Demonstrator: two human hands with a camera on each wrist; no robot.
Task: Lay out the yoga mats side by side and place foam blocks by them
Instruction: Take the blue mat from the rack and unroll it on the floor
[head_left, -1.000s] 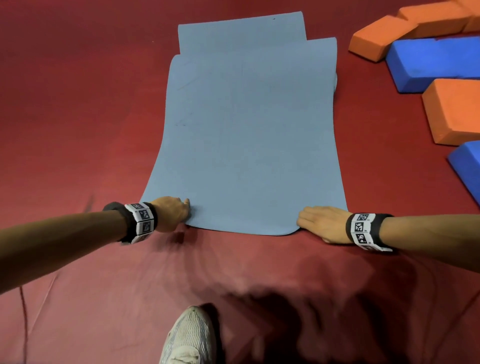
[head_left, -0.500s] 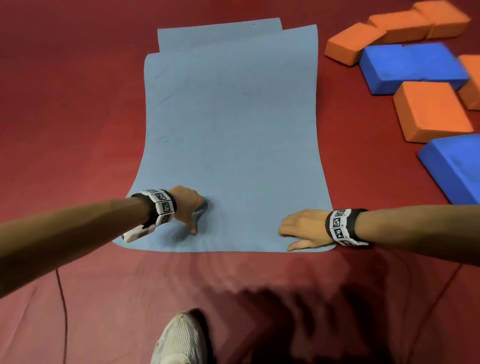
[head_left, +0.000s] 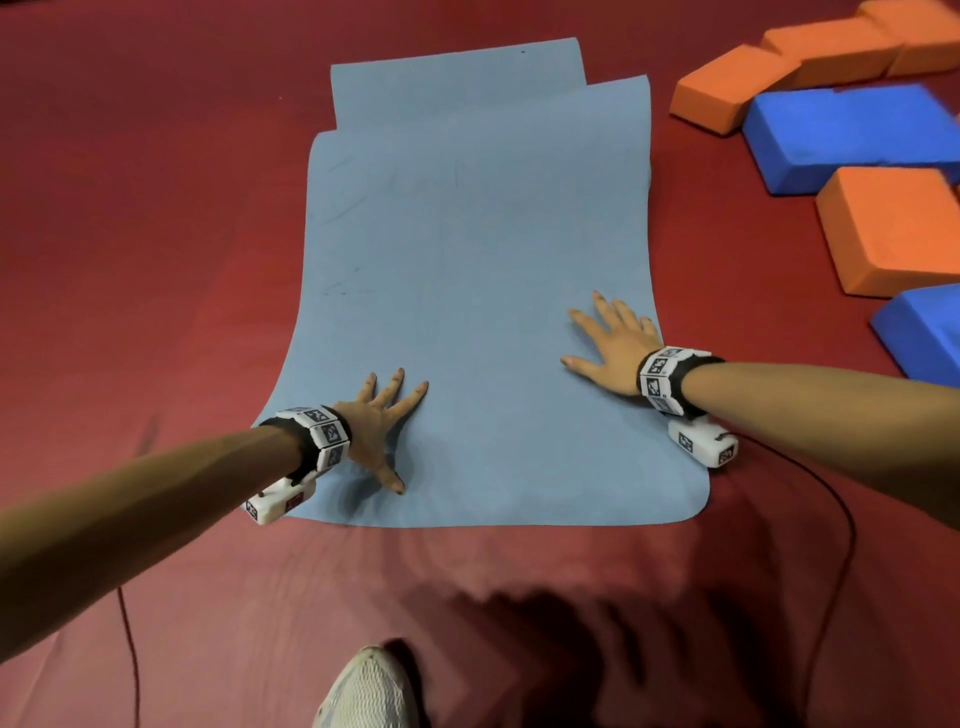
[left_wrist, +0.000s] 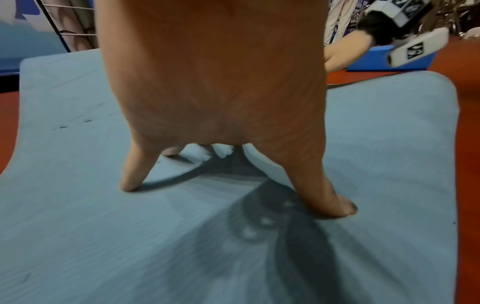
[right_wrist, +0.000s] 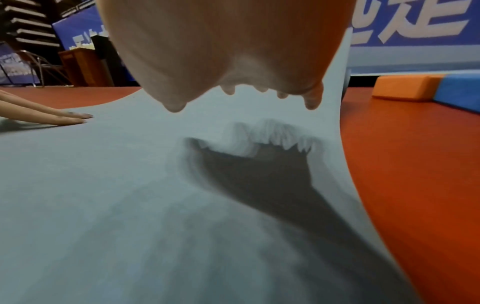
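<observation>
A light blue yoga mat (head_left: 478, 291) lies unrolled on the red floor, overlapping a second blue mat (head_left: 457, 78) whose far end shows behind it. My left hand (head_left: 382, 421) lies flat with spread fingers on the mat's near left part; in the left wrist view its fingertips (left_wrist: 335, 207) touch the mat (left_wrist: 78, 226). My right hand (head_left: 613, 338) is spread flat near the mat's right edge. In the right wrist view its palm (right_wrist: 233, 51) hovers just over the mat (right_wrist: 103, 205). Orange foam blocks (head_left: 893, 228) and blue foam blocks (head_left: 852, 135) lie to the right.
Several more orange blocks (head_left: 727, 88) and a blue block (head_left: 924, 327) crowd the right side. My shoe (head_left: 369, 691) stands on the red floor just below the mat's near edge. A thin cable (head_left: 836, 519) trails from my right wrist. A blue banner (right_wrist: 415, 30) lines the far wall.
Both hands slid from the mat's near corners forward onto its surface and spread flat, the right hand further than the left. The mat's near edge now lies flat.
</observation>
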